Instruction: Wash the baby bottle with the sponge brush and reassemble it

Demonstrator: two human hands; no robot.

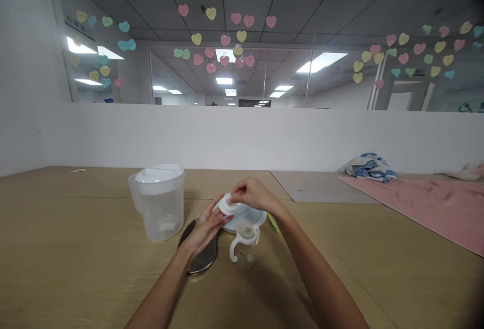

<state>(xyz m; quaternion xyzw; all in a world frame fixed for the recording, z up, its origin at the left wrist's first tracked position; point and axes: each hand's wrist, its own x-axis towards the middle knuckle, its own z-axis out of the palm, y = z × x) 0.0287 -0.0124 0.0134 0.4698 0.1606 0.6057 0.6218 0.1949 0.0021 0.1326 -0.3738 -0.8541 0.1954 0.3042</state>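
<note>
Bottle cap (227, 204), white plastic, held just above the table between both hands, hands together on it. Left hand (205, 229) wraps its lower side; right hand (251, 194) pinches it from above with the fingertips. Just below stands a clear baby bottle (244, 249) with white handles, upright, beside and partly in front of a round white plate (251, 216). Dark oval tray (200, 254) with a metal rim lies under the left hand. Plastic pitcher (159, 213) with a white lid stands left of that tray. Small green item (273, 222), partly hidden, lies by the right forearm. Wood-look table (56, 248) underneath everything. Pink towel (419, 208) and crumpled blue-and-white cloth (368, 168) lie farther right.
</note>
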